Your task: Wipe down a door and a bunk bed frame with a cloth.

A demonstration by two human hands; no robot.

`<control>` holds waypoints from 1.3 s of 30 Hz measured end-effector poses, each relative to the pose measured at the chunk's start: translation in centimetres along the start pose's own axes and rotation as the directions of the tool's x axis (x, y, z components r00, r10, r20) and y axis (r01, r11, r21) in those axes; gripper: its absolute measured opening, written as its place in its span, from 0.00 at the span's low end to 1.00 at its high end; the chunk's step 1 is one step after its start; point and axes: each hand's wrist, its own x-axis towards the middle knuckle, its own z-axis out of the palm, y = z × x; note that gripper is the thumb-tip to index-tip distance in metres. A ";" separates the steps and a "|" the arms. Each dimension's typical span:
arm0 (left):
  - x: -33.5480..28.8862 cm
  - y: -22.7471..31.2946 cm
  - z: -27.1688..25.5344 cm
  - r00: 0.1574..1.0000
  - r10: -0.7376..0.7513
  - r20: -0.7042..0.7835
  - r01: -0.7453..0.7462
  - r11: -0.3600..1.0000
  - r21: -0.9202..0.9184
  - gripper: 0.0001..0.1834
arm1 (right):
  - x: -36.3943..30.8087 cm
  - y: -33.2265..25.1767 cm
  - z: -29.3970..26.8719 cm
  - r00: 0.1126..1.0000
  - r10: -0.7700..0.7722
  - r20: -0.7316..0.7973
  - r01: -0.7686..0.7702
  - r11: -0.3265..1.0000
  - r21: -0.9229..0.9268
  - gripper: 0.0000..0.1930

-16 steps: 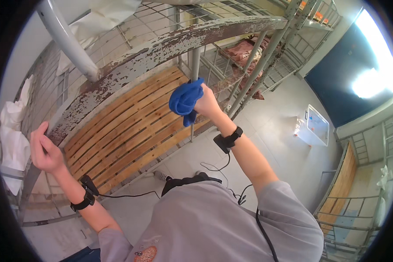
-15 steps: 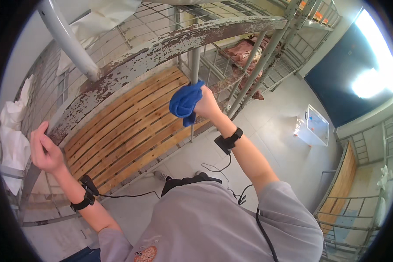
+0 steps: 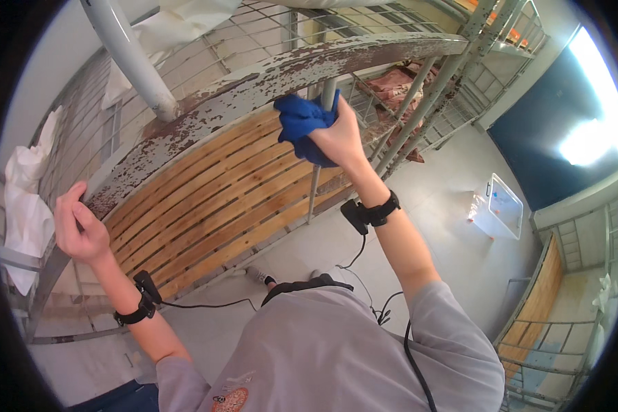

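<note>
My right hand (image 3: 342, 141) is closed on a crumpled blue cloth (image 3: 301, 123). The cloth is wrapped against a grey upright pole (image 3: 329, 93) just below the curved top rail (image 3: 247, 86) of a bunk bed. Grey paint on that rail has flaked, showing brown patches. My left hand (image 3: 81, 226) is beside the rail's near-left end, its fingers loosely bent and nothing seen in them; whether it touches the rail I cannot tell. Both wrists wear black straps with small cabled boxes.
Wooden slats (image 3: 206, 199) of the lower bunk lie beneath the rail. A thick grey post (image 3: 130, 58) rises at the upper left, near white sheeting (image 3: 27, 199). A clear plastic box (image 3: 498, 209) stands on the floor at right. Another bunk (image 3: 535, 309) is at lower right.
My right hand has moved up the pole with the blue cloth, closer to the top rail. My left hand has stayed beside the rail's end, and the view has shifted slightly.
</note>
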 end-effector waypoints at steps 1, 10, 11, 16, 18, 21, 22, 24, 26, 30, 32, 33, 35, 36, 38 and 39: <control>0.1 0.1 0.0 1.000 0.004 -0.001 -0.004 1.000 -0.001 0.14 | 0.3 -0.7 -0.2 1.000 0.009 0.009 -0.009 1.000 -0.012 0.26; 0.8 0.8 -1.0 0.999 0.023 -0.031 -0.022 0.999 0.031 0.16 | 2.2 -6.1 0.3 0.994 0.037 -0.107 -0.027 0.996 0.090 0.18; 0.8 0.9 -1.0 0.999 0.026 -0.027 -0.025 0.999 0.035 0.16 | 2.1 -6.0 0.5 0.993 0.014 -0.118 -0.003 0.995 0.095 0.18; 0.8 0.9 -1.4 0.998 0.045 -0.036 -0.044 0.999 0.022 0.15 | 0.9 -2.9 1.4 0.974 -0.188 -0.128 0.208 0.965 0.161 0.21; 0.6 1.0 0.0 0.998 0.048 -0.044 -0.049 0.999 -0.001 0.15 | -0.7 -1.3 0.6 0.992 -0.111 -0.065 0.106 0.991 -0.082 0.21; 1.4 1.2 -1.3 0.997 0.063 -0.041 -0.063 0.998 0.021 0.15 | -2.8 0.9 0.5 0.999 -0.035 0.030 0.041 0.978 -0.203 0.26; 1.4 1.2 -1.5 0.996 0.074 -0.043 -0.074 0.997 0.010 0.15 | -3.4 1.7 0.5 0.999 -0.006 0.050 0.018 0.971 -0.239 0.27; 1.1 0.9 0.1 0.996 0.071 -0.060 -0.073 0.997 -0.025 0.14 | -4.2 3.6 -0.7 0.999 -0.002 0.049 0.016 0.959 -0.283 0.29; 1.3 0.9 -0.9 0.998 0.059 -0.032 -0.060 0.998 -0.011 0.13 | -4.6 4.4 -0.7 0.982 -0.129 0.137 0.179 0.867 -0.465 0.25; 1.2 1.0 -0.2 0.999 0.036 -0.037 -0.037 0.999 -0.031 0.13 | -6.2 4.9 -3.6 0.961 -0.115 0.251 0.255 0.722 -0.643 0.21; 1.1 1.1 -0.5 1.000 0.000 -0.031 0.000 1.000 -0.001 0.13 | -6.2 3.7 -5.5 0.958 0.004 0.286 0.166 0.808 -0.565 0.20; 1.1 1.3 -0.7 1.000 0.001 -0.029 -0.001 1.000 0.004 0.13 | -6.4 3.0 -6.5 0.952 0.027 0.304 0.117 0.889 -0.443 0.19; 1.3 1.6 -0.8 0.999 0.011 -0.042 -0.010 1.000 0.020 0.13 | -7.1 1.8 -8.7 0.935 0.151 0.321 -0.079 0.971 -0.226 0.24; 1.3 1.6 -0.7 0.999 0.011 -0.045 -0.010 1.000 0.026 0.13 | -7.5 1.3 -10.0 0.903 0.240 0.357 -0.205 0.970 -0.132 0.26; 1.1 1.7 -0.8 0.999 -0.014 -0.046 0.016 0.999 0.032 0.13 | -8.6 2.0 -12.6 0.854 0.301 0.425 -0.276 0.954 -0.120 0.26; 1.0 1.7 -0.8 0.999 -0.016 -0.045 0.018 0.999 0.034 0.13 | -9.3 2.3 -13.4 0.797 0.360 0.485 -0.348 0.930 -0.118 0.27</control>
